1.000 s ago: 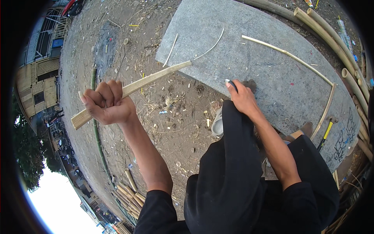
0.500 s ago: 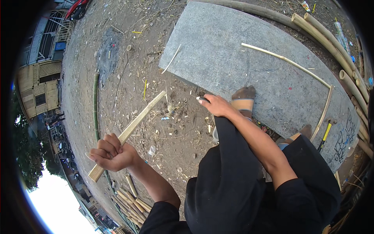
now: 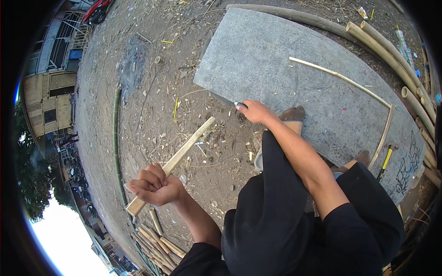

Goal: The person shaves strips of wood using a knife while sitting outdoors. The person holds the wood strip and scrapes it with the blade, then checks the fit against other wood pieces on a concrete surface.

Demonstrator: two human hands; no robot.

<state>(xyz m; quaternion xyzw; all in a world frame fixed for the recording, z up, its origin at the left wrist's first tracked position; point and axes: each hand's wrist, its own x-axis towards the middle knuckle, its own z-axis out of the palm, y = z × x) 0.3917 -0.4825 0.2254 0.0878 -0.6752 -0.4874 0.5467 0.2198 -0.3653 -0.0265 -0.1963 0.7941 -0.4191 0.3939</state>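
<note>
Left hand (image 3: 159, 186): fingers curled shut around a bamboo strip (image 3: 189, 148), near its lower end, a short butt showing below the fist. Right hand (image 3: 255, 113): closed around a small dark tool (image 3: 240, 106), by the near edge of the slab (image 3: 251, 55); working end not readable from where I stand.

Strip's position: left of and below frame centre, held over the littered ground (image 3: 216, 184), apart from the slab. Handling, my estimate: light, stiff with slight spring lengthwise, dry enough not to slip; likely to split along the grain, edges possibly sharp. Best hold: around the thicker lower end, as now, leaving the upper length free.

Orientation: long axis diagonal, lower left to upper right. Butt toward lower left; far tip toward the slab, short of it in the frame. Nearly straight, slight bend toward the tip.
</note>
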